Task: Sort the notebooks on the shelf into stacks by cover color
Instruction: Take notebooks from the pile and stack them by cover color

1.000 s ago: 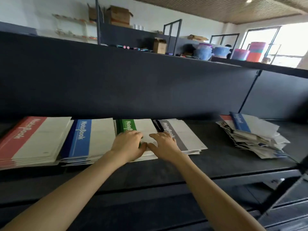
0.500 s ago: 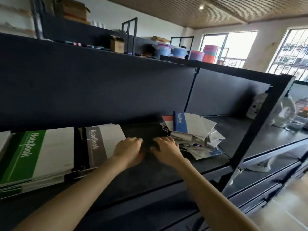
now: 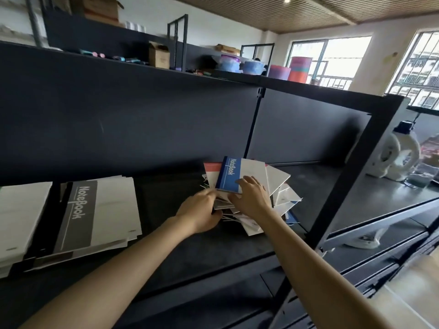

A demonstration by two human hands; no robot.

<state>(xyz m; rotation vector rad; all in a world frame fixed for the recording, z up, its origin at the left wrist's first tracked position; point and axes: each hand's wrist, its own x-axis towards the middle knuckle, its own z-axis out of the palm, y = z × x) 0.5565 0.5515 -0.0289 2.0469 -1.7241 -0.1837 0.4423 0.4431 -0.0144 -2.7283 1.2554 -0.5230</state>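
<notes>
Noted left hand [image 3: 202,213] curled around near edge of jumbled multicolour paper notebook pile [image 3: 280,198] on black metal shelf [image 3: 190,245], right hand [image 3: 251,198] flat on blue-striped top notebook [image 3: 240,174]; advised lifting that one alone.

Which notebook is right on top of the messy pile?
The blue-striped notebook. It lies topmost on the messy pile, under the right hand. The red-striped one peeks out beneath it, and the grey-striped one tops a separate neat stack.
</notes>
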